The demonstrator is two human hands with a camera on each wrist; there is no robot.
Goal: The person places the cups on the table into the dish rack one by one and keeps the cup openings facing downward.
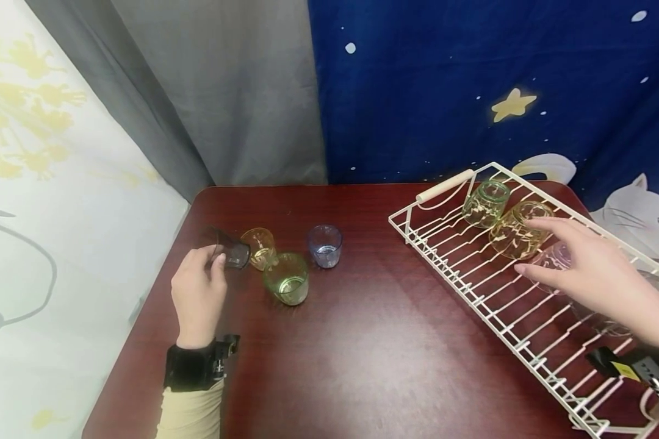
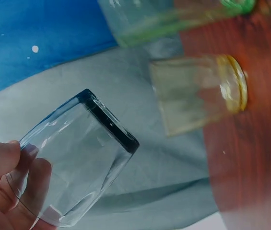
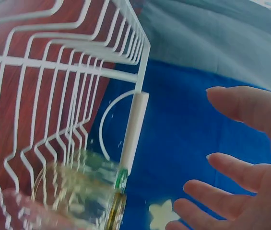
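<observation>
At the table's left side my left hand point(image 1: 198, 283) pinches a smoky grey drinking glass point(image 1: 232, 251) near its rim, with the glass tilted and its dark base toward the right. Close by stand a yellow glass point(image 1: 260, 249), a green glass point(image 1: 288, 280) and a blue glass point(image 1: 326, 247), all upright. Over the rack, my right hand point(image 1: 587, 262) has its thumb and fingers spread, holding nothing. Beneath and around it, a green glass point(image 1: 486, 203), an amber glass point(image 1: 522, 230) and a pinkish-purple glass point(image 1: 554, 263) rest upside down on the rack's wires.
A white wire dish rack point(image 1: 486, 311) with pale handles spans the right side of the dark red table point(image 1: 362, 360). Another clear glass point(image 1: 609, 317) sits in it, partly hidden by my right forearm. Grey and blue curtains point(image 1: 417, 91) hang behind the table.
</observation>
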